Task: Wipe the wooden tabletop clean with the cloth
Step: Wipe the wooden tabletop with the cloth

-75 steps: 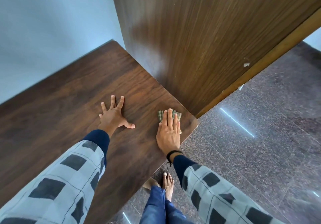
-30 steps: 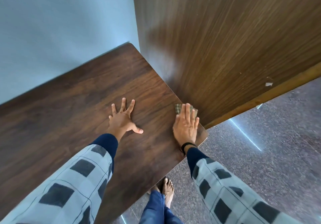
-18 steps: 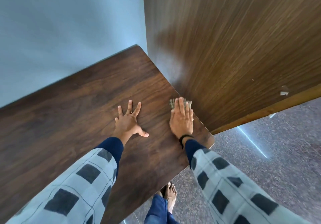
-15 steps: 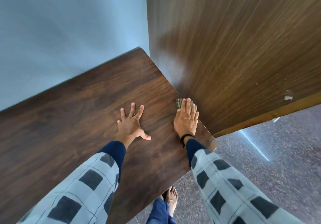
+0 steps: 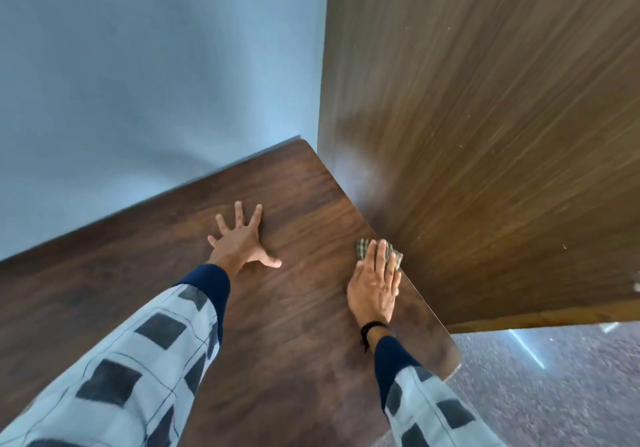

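A checked cloth [image 5: 362,248] is pressed flat onto the dark wooden counter [image 5: 294,342] by the right hand [image 5: 372,290], close against the foot of the upright wooden panel [image 5: 485,134] that stands along the counter's right edge. The fingers of that hand are laid straight and close together over the cloth. Nothing is gripped, and only the cloth's far edge and corners are seen past the fingertips. Whether the corner nearest the panel touches it cannot be told. The heel of the hand is rested on the bare wood on the person's side of the cloth, just beside the panel. A dark band [image 5: 372,327] is worn on the right wrist.

The left hand [image 5: 239,242] is spread flat on the counter, well apart from the panel and from the cloth. Its fingers are splayed and straight, the thumb is pointed toward the panel, and nothing is held beneath it.

Both forearms are covered by pale sleeves [image 5: 121,377] printed with dark squares, with dark blue cuffs at the wrists.

A pale blue wall [image 5: 138,82] is met by the panel's far edge and is followed by the counter's far side away from the panel. Below the panel's lower edge a dark speckled floor [image 5: 554,394] is seen, crossed by a thin bright streak. The floor and the sleeves are slightly blurred.
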